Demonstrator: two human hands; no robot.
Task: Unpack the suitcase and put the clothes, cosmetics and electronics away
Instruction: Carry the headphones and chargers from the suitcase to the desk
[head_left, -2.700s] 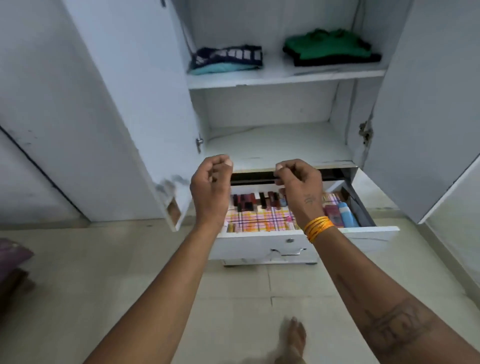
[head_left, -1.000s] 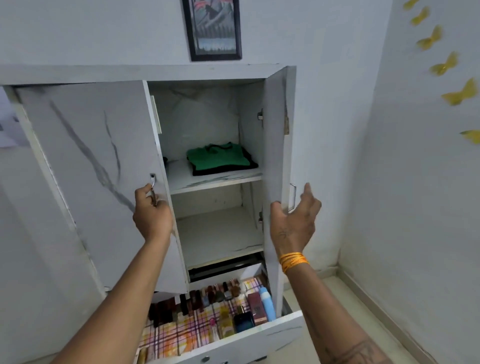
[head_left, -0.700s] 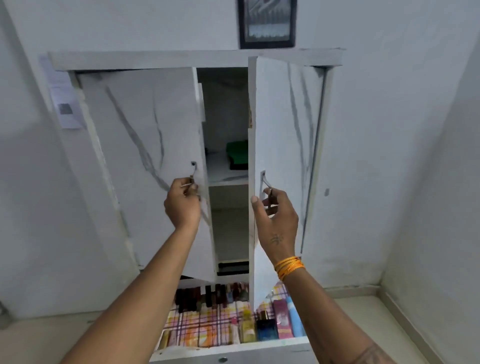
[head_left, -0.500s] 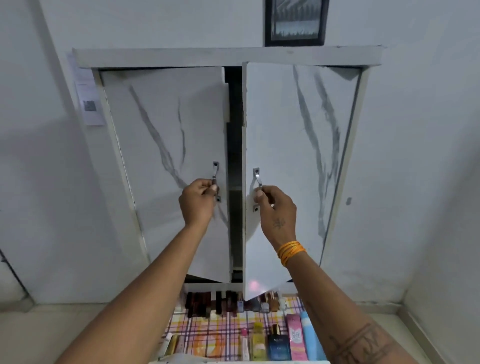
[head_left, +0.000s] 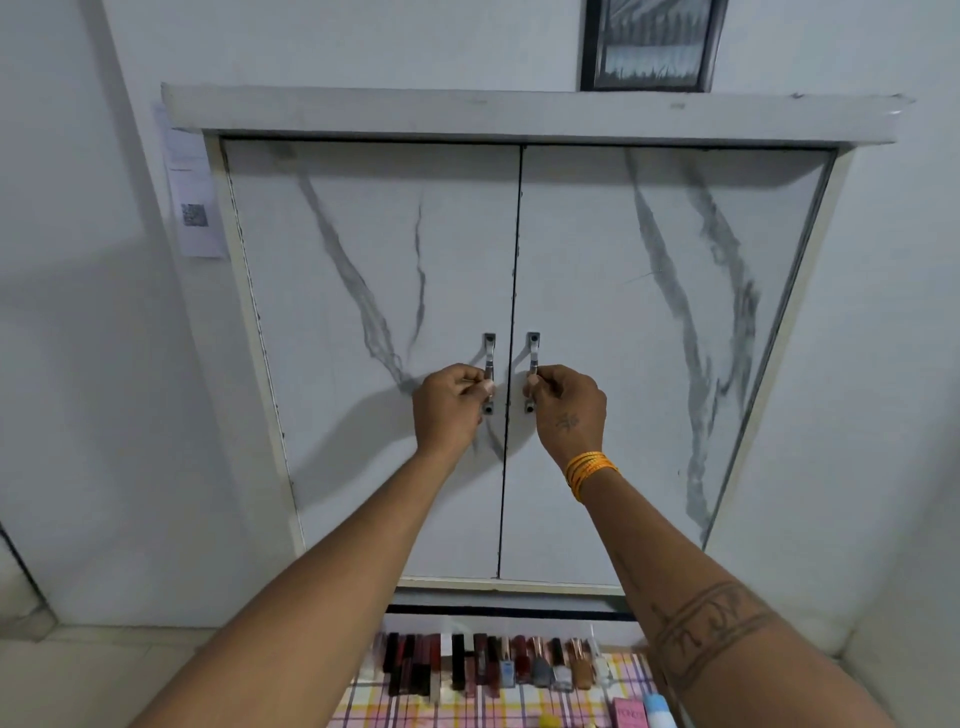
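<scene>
Now both cupboard doors stand shut, meeting along a thin dark seam down the middle of the frame. The left door (head_left: 374, 353) and the right door (head_left: 670, 353) are white with grey marble-like veins. Just left of the seam sits the left handle (head_left: 489, 364), a short upright metal bar, and just right of it the right handle (head_left: 532, 364).

The left hand (head_left: 451, 405) is curled closed around the lower part of the left handle, fingertips (head_left: 480, 385) pinched against the metal. The right hand (head_left: 569, 405) grips the right handle in the same way, fingers folded tight with the thumb tip at the bar. Orange bangles (head_left: 592, 470) ring the right wrist, and both forearms reach up from the bottom of the frame.

Below the doors, at the lower centre, the drawer (head_left: 498, 621) is pulled out. A checked liner (head_left: 467, 712) in pink, yellow and white covers its floor. Along its back edge stands a row of cosmetics (head_left: 488, 662): dark lipstick tubes on the left, small nail polish bottles toward the right. A pink box (head_left: 629, 716) and a light blue bottle (head_left: 658, 711) lie at the lower right, partly behind the right forearm.

A framed picture (head_left: 652, 44) hangs at the top, above the cupboard's ledge. A paper sheet (head_left: 193, 208) with a small printed code is stuck on the wall at the upper left.
</scene>
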